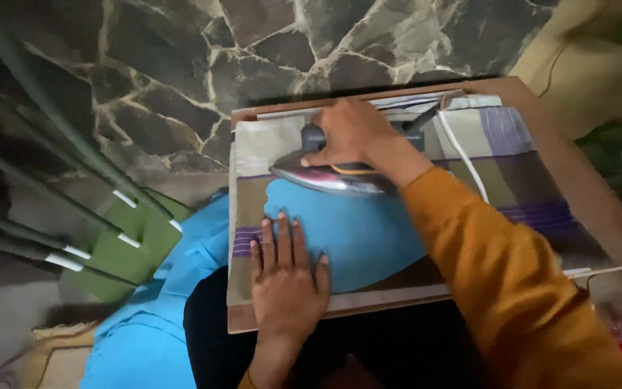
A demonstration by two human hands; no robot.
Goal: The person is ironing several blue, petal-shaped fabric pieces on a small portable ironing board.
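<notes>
Dim room, stone wall (268,43) of dark irregular slabs behind. Wooden board (577,180) as bench, across lap, covered by striped cloth (520,173). Blue garment (368,230) spread on cloth, rest trailing off left edge toward floor. Green chair (127,248) at left. Right hand (350,133) clenched round handle of iron (325,176), soleplate on garment, white cord (462,155) running right. Left hand (286,270) released, flat, fingers spread, pressing garment near board's front edge. Orange sleeve (498,274) on right arm.
</notes>
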